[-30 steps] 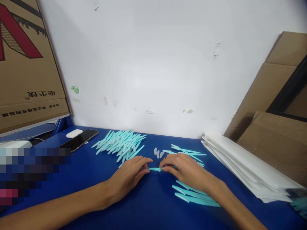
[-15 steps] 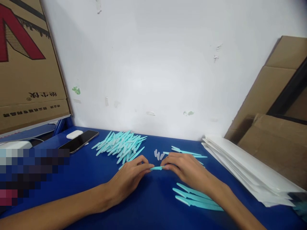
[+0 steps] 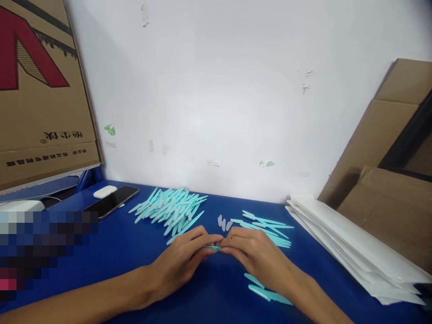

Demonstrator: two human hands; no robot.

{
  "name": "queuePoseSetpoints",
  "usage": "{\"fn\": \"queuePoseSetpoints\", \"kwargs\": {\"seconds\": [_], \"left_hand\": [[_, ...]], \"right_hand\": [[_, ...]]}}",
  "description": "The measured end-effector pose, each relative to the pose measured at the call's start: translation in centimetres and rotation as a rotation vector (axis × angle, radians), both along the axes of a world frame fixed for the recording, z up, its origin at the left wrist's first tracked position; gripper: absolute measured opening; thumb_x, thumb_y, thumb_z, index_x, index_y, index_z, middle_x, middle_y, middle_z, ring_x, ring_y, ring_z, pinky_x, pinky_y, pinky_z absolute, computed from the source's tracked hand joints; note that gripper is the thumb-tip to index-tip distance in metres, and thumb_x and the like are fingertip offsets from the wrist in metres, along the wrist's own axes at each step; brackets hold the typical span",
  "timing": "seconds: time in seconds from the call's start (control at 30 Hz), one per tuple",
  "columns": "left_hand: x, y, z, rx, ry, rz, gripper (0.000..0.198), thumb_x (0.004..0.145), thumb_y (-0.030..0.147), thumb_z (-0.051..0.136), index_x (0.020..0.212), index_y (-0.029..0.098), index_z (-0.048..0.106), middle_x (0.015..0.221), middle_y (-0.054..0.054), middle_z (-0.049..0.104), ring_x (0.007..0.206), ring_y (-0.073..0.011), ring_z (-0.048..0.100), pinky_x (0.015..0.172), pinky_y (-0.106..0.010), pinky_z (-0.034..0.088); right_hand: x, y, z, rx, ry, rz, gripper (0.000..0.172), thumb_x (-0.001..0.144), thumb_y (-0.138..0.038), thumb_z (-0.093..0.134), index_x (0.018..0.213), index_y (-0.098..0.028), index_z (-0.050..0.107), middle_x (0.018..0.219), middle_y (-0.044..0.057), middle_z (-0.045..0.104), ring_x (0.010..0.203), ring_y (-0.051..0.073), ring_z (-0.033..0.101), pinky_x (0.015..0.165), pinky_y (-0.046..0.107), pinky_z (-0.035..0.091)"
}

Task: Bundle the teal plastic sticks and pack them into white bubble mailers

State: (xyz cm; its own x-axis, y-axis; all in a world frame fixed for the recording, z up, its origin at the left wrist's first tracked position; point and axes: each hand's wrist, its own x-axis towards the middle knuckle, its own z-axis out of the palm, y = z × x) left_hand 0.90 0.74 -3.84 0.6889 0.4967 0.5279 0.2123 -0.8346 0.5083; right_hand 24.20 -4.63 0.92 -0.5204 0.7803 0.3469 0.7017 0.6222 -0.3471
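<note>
A slim turquoise eyebrow razor (image 3: 213,247) is held between both hands, mostly covered by fingers. My left hand (image 3: 182,254) is closed, pinching its left end with thumb and forefinger. At the other end, my right hand (image 3: 254,249) is closed on it too, its fingertips touching or nearly touching the left ones. Small translucent blade caps (image 3: 223,223) lie just beyond the fingers. Several turquoise razors (image 3: 270,229) are spread behind my right hand, and a few more razors (image 3: 268,294) lie partly under my right wrist.
A heap of turquoise razors (image 3: 173,207) sits at the back left of the blue table (image 3: 202,297). Farther left are a phone (image 3: 113,201) and a white case (image 3: 105,192). White envelopes (image 3: 351,247) are stacked at right, beside leaning cardboard (image 3: 391,211). A wall stands behind.
My hands have drawn closer together and slightly nearer to me, covering more of the held razor. The view has shifted a little, showing more of the razors behind my right hand.
</note>
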Motion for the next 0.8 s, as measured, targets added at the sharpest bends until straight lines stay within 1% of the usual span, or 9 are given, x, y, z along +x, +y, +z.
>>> {"fn": "queuePoseSetpoints", "kwargs": {"seconds": [0.1, 0.2, 0.27, 0.33, 0.43, 0.53, 0.6, 0.7, 0.8], "left_hand": [[-0.1, -0.3, 0.2, 0.006, -0.073, 0.035, 0.031, 0.101, 0.023, 0.049, 0.13, 0.032, 0.056, 0.092, 0.0, 0.062, 0.079, -0.0118, 0.061, 0.074, -0.023, 0.05], [0.1, -0.5, 0.1, -0.027, -0.065, 0.05, 0.029, 0.101, 0.026, 0.05, 0.129, 0.034, 0.055, 0.095, 0.001, 0.064, 0.08, -0.0115, 0.063, 0.075, -0.022, 0.052], [0.3, -0.7, 0.2, -0.051, 0.015, 0.064, 0.042, 0.101, 0.028, 0.049, 0.141, 0.036, 0.042, 0.101, 0.001, 0.066, 0.083, -0.0126, 0.064, 0.077, -0.025, 0.054], [0.4, -1.0, 0.4, -0.031, 0.123, 0.094, 0.058, 0.1, 0.03, 0.049, 0.153, 0.035, 0.025, 0.116, -0.004, 0.064, 0.093, -0.0163, 0.066, 0.084, -0.03, 0.056], [0.5, -1.3, 0.9, 0.015, 0.252, 0.142, 0.071, 0.098, 0.032, 0.05, 0.158, 0.032, 0.012, 0.143, -0.011, 0.048, 0.112, -0.0233, 0.062, 0.094, -0.038, 0.055], [0.5, -1.3, 1.3, 0.009, 0.331, 0.136, 0.069, 0.098, 0.031, 0.049, 0.158, 0.032, 0.015, 0.153, -0.011, 0.037, 0.122, -0.0258, 0.057, 0.099, -0.042, 0.054], [0.5, -1.3, 1.5, 0.03, 0.369, 0.108, 0.065, 0.097, 0.029, 0.049, 0.156, 0.031, 0.022, 0.155, -0.011, 0.034, 0.13, -0.0279, 0.05, 0.105, -0.045, 0.049], [0.5, -1.1, 1.6, 0.08, 0.389, 0.089, 0.059, 0.097, 0.027, 0.049, 0.153, 0.028, 0.031, 0.157, -0.012, 0.031, 0.141, -0.0314, 0.037, 0.112, -0.052, 0.041], [0.6, -0.8, 1.8, 0.114, 0.432, 0.066, 0.06, 0.097, 0.027, 0.047, 0.154, 0.026, 0.029, 0.159, -0.014, 0.027, 0.146, -0.0338, 0.027, 0.115, -0.058, 0.033]], "right_hand": [[-0.5, 0.1, -0.6, 0.043, 0.12, 0.023, 0.023, 0.1, -0.031, 0.052, 0.106, -0.027, 0.075, 0.095, 0.001, 0.075, 0.083, 0.016, 0.068, 0.076, 0.026, 0.051], [-0.5, 0.1, -0.3, 0.03, 0.126, 0.027, 0.024, 0.1, -0.033, 0.053, 0.104, -0.027, 0.076, 0.093, 0.002, 0.076, 0.083, 0.017, 0.069, 0.076, 0.027, 0.051], [-0.1, 0.2, 0.3, 0.009, 0.069, 0.016, 0.025, 0.101, -0.035, 0.052, 0.105, -0.027, 0.076, 0.094, 0.002, 0.076, 0.083, 0.018, 0.069, 0.077, 0.028, 0.051], [1.0, 0.5, 1.1, 0.004, 0.028, -0.043, 0.025, 0.1, -0.036, 0.052, 0.103, -0.027, 0.075, 0.095, 0.002, 0.076, 0.084, 0.018, 0.069, 0.078, 0.029, 0.05], [4.0, 1.6, 1.9, 0.025, 0.0, -0.208, 0.025, 0.099, -0.038, 0.054, 0.101, -0.026, 0.075, 0.099, 0.003, 0.076, 0.088, 0.02, 0.069, 0.078, 0.03, 0.05], [7.5, 2.9, 1.5, 0.013, -0.074, -0.392, 0.024, 0.096, -0.038, 0.055, 0.095, -0.023, 0.074, 0.093, 0.005, 0.076, 0.084, 0.023, 0.07, 0.075, 0.032, 0.05], [9.2, 3.7, 0.7, -0.042, -0.125, -0.46, 0.023, 0.095, -0.037, 0.056, 0.091, -0.023, 0.074, 0.088, 0.004, 0.076, 0.081, 0.023, 0.07, 0.072, 0.033, 0.049], [10.4, 4.4, -0.5, -0.095, -0.173, -0.458, 0.022, 0.093, -0.035, 0.057, 0.091, -0.022, 0.074, 0.093, 0.006, 0.075, 0.087, 0.025, 0.069, 0.077, 0.034, 0.049], [10.5, 4.3, -0.5, -0.068, -0.194, -0.448, 0.022, 0.091, -0.036, 0.06, 0.099, -0.021, 0.074, 0.104, 0.008, 0.073, 0.099, 0.027, 0.066, 0.086, 0.037, 0.048]]}}
